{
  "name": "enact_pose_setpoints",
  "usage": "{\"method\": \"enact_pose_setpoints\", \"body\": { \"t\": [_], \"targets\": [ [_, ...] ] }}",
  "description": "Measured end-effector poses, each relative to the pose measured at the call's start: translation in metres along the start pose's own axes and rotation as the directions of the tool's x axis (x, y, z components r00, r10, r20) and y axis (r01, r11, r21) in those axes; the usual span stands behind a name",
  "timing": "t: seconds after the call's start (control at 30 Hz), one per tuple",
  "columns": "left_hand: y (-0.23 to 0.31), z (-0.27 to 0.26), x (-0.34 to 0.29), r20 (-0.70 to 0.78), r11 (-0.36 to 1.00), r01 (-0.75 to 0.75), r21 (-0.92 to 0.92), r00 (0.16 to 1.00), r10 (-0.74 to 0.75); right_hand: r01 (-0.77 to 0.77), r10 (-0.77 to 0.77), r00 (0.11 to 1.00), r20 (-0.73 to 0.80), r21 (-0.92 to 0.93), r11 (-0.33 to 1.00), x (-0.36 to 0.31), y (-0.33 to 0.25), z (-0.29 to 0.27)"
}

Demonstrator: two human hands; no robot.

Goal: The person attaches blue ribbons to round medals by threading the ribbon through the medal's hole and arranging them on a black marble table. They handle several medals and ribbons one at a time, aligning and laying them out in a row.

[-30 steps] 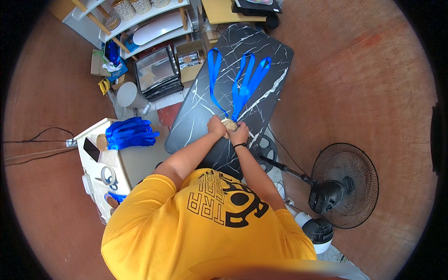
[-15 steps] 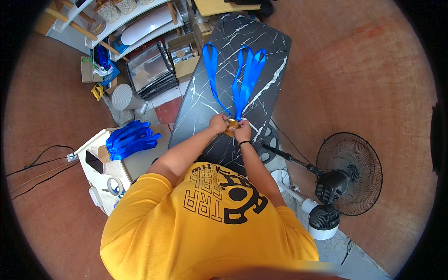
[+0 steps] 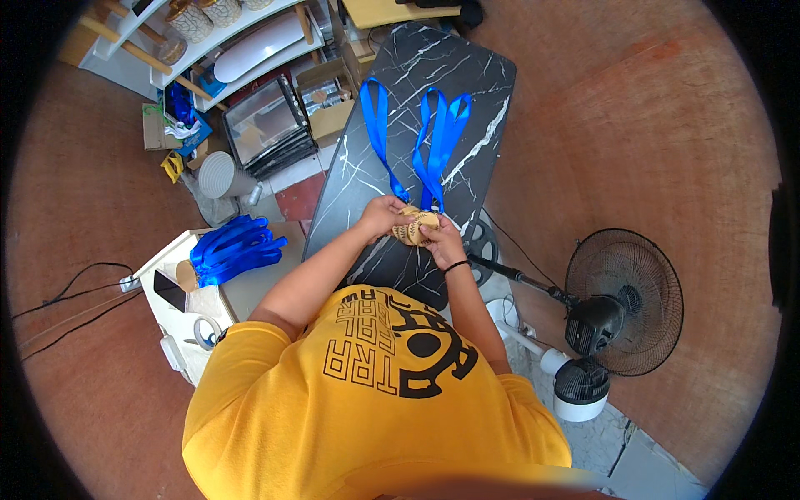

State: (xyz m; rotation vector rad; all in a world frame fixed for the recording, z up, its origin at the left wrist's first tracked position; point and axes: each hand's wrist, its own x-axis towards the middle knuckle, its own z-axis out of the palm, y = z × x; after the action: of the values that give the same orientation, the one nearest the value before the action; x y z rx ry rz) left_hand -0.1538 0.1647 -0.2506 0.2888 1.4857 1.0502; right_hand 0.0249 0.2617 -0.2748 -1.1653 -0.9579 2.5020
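My left hand [image 3: 382, 218] and right hand [image 3: 447, 242] meet over the near part of a black marble-patterned table [image 3: 354, 187]. Between them are several round gold medals with stitch-like marks, overlapping one another. My left fingers close on a gold medal [image 3: 401, 232] at the left; my right thumb and fingers pinch another medal [image 3: 427, 221] at the right. Blue ribbons run away from the medals across the tabletop: one loop [image 3: 375, 121] on the left, and a bunched pair [image 3: 442, 137] to its right. How many medals overlap I cannot tell.
Left of me, a white cabinet [image 3: 150, 271] carries a pile of blue ribbons [image 3: 237, 250], a dark phone [image 3: 169, 289] and a tape roll [image 3: 206, 332]. A black fan [image 3: 621, 304] stands right. Stacked frames [image 3: 267, 125], a cardboard box [image 3: 333, 121] and shelves [image 3: 242, 37] are beyond.
The gold medals have come apart sideways into a fan between my hands, showing their stitched faces. My right hand has shifted slightly right, and the right-hand ribbons have bent near the medals.
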Motion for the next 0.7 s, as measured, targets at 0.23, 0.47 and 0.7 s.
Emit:
{"method": "enact_pose_setpoints", "body": {
  "t": [0.23,0.47,0.7],
  "targets": [
    [-0.002,-0.006,-0.009,-0.183,0.993,-0.106,0.054,0.976,0.114,0.016,-0.025,0.998,0.065,0.144,0.989,0.0,-0.009,-0.015],
    [0.014,-0.032,-0.042,0.386,0.503,0.379,-0.777,0.918,-0.095,-0.225,0.2,0.972,0.124,0.231,0.947,-0.009,-0.021,-0.027],
    [0.023,-0.011,-0.049,0.438,0.511,0.258,-0.82,0.857,0.27,0.006,-0.23,0.934,-0.273,-0.633,0.774,-0.023,-0.011,0.02]
  ]
}}
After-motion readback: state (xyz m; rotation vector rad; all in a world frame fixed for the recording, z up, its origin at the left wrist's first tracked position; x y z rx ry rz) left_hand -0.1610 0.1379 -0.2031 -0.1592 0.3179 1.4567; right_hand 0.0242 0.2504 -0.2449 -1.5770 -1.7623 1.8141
